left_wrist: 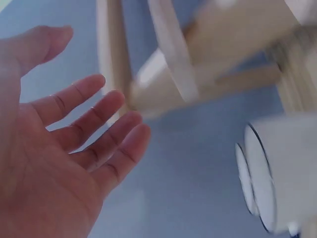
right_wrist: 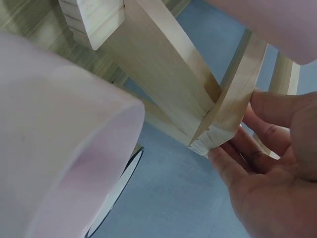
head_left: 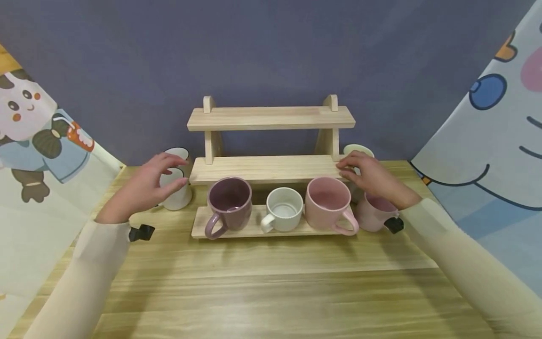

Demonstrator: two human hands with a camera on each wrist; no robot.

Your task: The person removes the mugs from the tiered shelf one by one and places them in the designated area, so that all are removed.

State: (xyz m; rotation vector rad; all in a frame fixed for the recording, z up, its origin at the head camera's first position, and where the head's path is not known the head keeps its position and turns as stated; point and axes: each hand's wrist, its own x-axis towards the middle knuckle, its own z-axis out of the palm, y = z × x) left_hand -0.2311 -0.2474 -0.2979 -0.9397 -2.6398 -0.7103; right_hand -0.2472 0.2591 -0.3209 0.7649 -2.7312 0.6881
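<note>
A tiered wooden rack (head_left: 262, 168) stands against the backdrop. On its lowest board sit a purple mug (head_left: 237, 215), a small white mug (head_left: 289, 221) and a pink mug (head_left: 320, 214). My right hand (head_left: 367, 175) holds the right end of the middle board; in the right wrist view, its thumb and fingers (right_wrist: 262, 153) lie around that wooden end. My left hand (head_left: 146, 186) hovers by the rack's left end, above two dark-rimmed white mugs (head_left: 177, 200). Its fingers spread apart and hold nothing in the left wrist view, where the rack is blurred.
A light pink mug (head_left: 369, 217) stands on the table right of the rack, below my right wrist. Behind that hand is a pale cup (head_left: 359, 149), partly hidden. The wooden table (head_left: 271, 292) stretches toward me, with cartoon-printed cloths (head_left: 499, 155) at both sides.
</note>
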